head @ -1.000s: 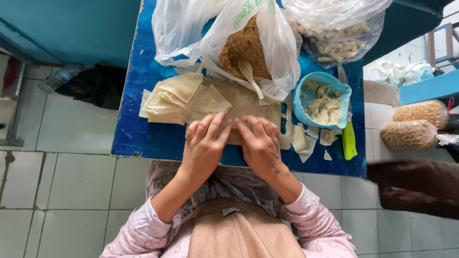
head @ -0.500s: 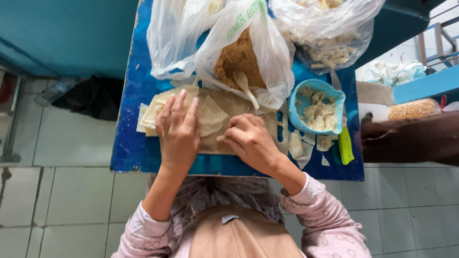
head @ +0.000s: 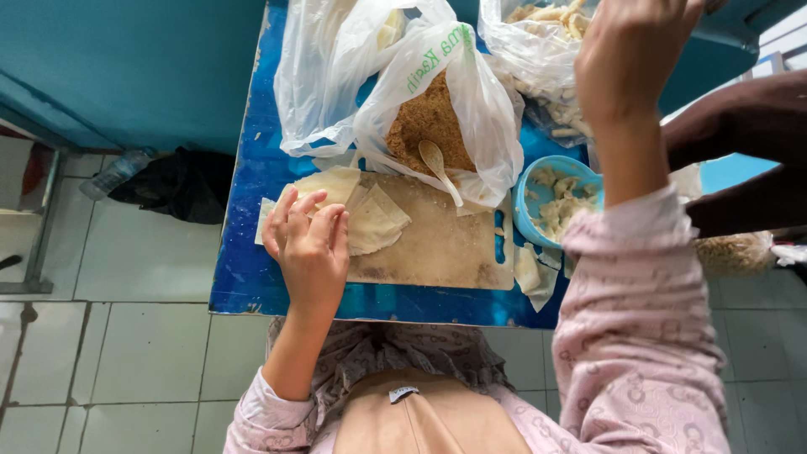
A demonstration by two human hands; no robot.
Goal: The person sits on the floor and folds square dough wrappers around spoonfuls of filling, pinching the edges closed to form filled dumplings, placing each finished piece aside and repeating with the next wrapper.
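My left hand lies with its fingers spread on a stack of pale thin pastry sheets at the left end of a wooden cutting board. My right hand is lifted high, close to the camera, in front of a clear bag of pale rolled pieces. Only its back shows, so its fingers and anything in them are hidden. Behind the board, an open plastic bag holds brown crumbly filling, with a pale spoon resting on it. A blue bowl of pale pieces stands to the right of the board.
Everything sits on a small blue table over a white tiled floor. Another person's dark brown sleeve reaches in from the right. A bag of brown grains lies below that sleeve. A black bag and a plastic bottle lie on the floor at left.
My right hand has left the board and risen toward the bag of rolled pieces. My left hand stays on the pastry sheets, and the view has drawn closer.
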